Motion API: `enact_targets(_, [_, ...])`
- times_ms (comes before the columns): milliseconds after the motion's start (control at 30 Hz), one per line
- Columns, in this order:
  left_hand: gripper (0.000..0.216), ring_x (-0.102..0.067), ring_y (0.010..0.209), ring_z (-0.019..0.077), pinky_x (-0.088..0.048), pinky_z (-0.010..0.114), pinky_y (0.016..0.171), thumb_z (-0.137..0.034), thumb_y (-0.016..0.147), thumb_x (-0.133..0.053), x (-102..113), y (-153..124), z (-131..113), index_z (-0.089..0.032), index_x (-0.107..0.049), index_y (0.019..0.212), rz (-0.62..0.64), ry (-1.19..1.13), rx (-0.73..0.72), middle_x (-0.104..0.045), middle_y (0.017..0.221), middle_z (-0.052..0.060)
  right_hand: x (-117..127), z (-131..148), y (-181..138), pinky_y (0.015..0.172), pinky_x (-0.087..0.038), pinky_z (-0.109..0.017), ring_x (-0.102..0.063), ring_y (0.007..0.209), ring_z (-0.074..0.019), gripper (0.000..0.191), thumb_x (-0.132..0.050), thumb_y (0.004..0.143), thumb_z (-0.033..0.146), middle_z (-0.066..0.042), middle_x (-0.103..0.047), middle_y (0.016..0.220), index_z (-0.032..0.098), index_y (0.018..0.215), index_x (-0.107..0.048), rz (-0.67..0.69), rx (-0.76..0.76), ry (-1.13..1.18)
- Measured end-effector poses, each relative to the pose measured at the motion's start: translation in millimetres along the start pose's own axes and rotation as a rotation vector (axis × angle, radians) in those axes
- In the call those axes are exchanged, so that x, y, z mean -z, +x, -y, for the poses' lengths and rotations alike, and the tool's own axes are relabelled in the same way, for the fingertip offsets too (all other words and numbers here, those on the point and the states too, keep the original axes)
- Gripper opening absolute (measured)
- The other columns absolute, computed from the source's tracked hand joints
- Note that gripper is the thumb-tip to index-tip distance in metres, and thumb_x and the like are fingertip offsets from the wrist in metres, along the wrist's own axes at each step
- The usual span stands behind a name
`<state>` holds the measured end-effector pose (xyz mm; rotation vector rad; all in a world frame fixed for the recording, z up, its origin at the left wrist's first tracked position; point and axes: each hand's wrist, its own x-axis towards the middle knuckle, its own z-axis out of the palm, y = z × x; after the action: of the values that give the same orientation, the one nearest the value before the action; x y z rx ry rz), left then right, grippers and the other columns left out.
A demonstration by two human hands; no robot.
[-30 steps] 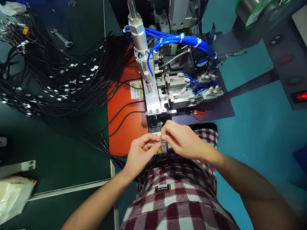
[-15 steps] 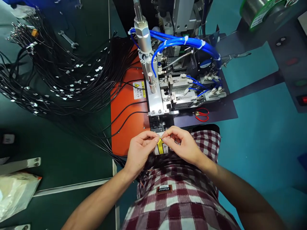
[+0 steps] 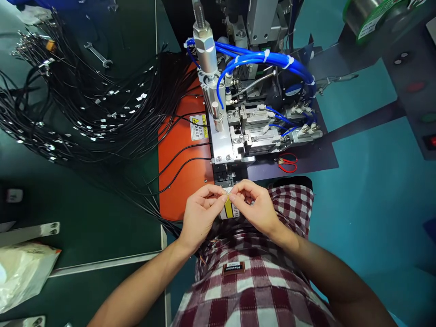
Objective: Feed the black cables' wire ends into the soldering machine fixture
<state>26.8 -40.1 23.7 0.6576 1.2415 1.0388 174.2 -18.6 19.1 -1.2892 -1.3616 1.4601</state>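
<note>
My left hand (image 3: pixel 201 213) is closed in a pinch, thumb against forefinger. Opposite it, my right hand (image 3: pixel 257 206) pinches the same way, and the two sets of fingertips almost meet. Whatever lies between them is too small and covered to name. Right below the fingertips is a white and yellow label (image 3: pixel 230 210) at the front of the machine (image 3: pixel 223 145). Black cables (image 3: pixel 180 175) run over the machine's orange base plate (image 3: pixel 185 195), left of my left hand. A few thin copper-coloured wire ends show by my left wrist.
A large bundle of black cables (image 3: pixel 116 109) with shiny ends spreads over the dark green table at left, near a wrench (image 3: pixel 98 55). Red-handled cutters (image 3: pixel 288 162) lie right of the machine. Blue air hoses (image 3: pixel 259 56) arch above it. A solder spool (image 3: pixel 366 18) stands top right.
The fingertips of both hands have drawn slightly closer, and the small coppery bit seen between them earlier is now hidden. The view has shifted a little; cables and machine stay put.
</note>
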Motion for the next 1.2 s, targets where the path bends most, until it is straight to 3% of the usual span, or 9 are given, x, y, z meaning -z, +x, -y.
enact_targets(300, [0.015,-0.039,0.051,0.0009,-0.029,0.013,0.046,-0.025,0.078,-0.072,-1,0,0,-0.015,-0.062,0.082,0.001,0.011,-0.006,-0.056,0.073,-0.003,-5,4,2,0.048,-0.032,-0.022,-0.039,0.052,-0.0082,0.015,-0.064,0.078,0.027,0.004,-0.046,0.061,0.017,0.07,-0.055,-0.013,-0.095,0.183])
enact_targets(533, [0.018,-0.029,0.044,0.0018,-0.019,0.015,0.042,-0.031,0.082,-0.068,-2,-2,-1,-0.016,-0.058,0.083,0.013,-0.038,0.027,-0.04,0.056,-0.008,-9,-2,-1,0.049,-0.034,-0.022,-0.041,0.054,-0.0088,0.015,-0.062,0.083,0.029,0.004,-0.046,0.064,0.018,0.075,-0.056,-0.007,-0.062,0.155])
enact_targets(1200, [0.021,-0.031,0.043,0.001,-0.018,0.016,0.042,-0.032,0.079,-0.07,-5,0,-4,-0.015,-0.059,0.08,-0.016,-0.062,0.038,-0.044,0.059,-0.006,-6,-6,-3,0.052,-0.038,-0.023,-0.047,0.059,-0.0103,0.014,-0.06,0.086,0.03,0.001,-0.052,0.071,0.018,0.08,-0.058,-0.05,-0.021,0.059])
